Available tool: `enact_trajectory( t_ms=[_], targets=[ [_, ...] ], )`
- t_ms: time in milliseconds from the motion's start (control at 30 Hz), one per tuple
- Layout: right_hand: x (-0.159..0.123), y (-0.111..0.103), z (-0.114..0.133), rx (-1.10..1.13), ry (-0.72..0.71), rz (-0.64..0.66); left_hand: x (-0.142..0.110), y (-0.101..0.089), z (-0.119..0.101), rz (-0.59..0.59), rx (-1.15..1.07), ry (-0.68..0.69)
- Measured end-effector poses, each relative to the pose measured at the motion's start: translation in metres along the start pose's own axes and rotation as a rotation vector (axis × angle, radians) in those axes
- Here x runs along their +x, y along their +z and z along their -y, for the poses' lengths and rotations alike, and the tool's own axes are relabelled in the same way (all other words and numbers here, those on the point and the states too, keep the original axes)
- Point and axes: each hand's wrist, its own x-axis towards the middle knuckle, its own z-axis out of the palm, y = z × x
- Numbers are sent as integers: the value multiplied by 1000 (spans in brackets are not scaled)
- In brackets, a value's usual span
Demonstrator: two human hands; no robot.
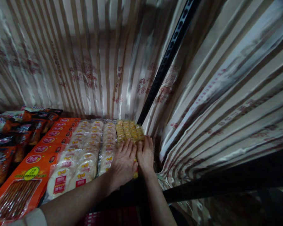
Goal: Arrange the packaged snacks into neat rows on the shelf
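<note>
My left hand [124,161] and my right hand [145,153] lie side by side, palms down, fingers stretched flat on a row of yellow snack packets [128,129] at the right end of a shelf. Both hands press on the nearest packets and hold nothing. Left of them run rows of clear packs of round white rice crackers [85,153] with red and yellow labels.
Orange flat packs [41,150] lie further left, then dark red snack bags [4,147]. A striped plastic sheet [85,56] lines the back and right side. A black perforated shelf upright [169,53] rises just behind the yellow packets. A dark shelf edge [226,182] runs at the right.
</note>
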Motion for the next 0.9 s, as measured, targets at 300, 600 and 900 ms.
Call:
enact_trajectory(
  t_ms=[300,600,900],
  targets=[
    [-2,1,1,29,40,25,-1,1,6,20,-14,-46],
    [25,-4,-3,-36,200,62,-3,1,7,3,29,-17],
    [40,14,-18,50,-16,153,-5,5,6,-51,27,-16]
  ],
)
